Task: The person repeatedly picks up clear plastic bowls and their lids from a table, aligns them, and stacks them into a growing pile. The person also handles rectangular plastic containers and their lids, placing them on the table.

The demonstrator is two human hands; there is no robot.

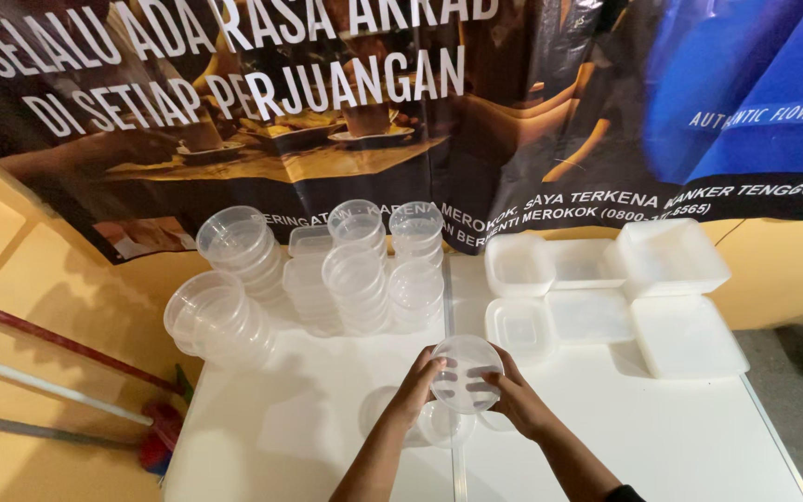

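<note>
A round clear lid point(466, 373) is held up over the near middle of the white table point(699, 437), gripped from both sides. Left hand point(415, 384) is clamped on its left edge, right hand point(515, 400) on its right edge, fingers point(487, 374) curled over the rim. Directly below the lid, a round clear container point(445, 426) is seen on the table, partly hidden by the hands. Stacks of round clear tubs point(358, 270) are lined up at the far left; two more stacks point(218, 316) lie tilted beside them. Square white containers point(520, 263) and flat lids point(686, 336) are laid out far right. A printed banner point(401, 102) is hung on the wall behind.
</note>
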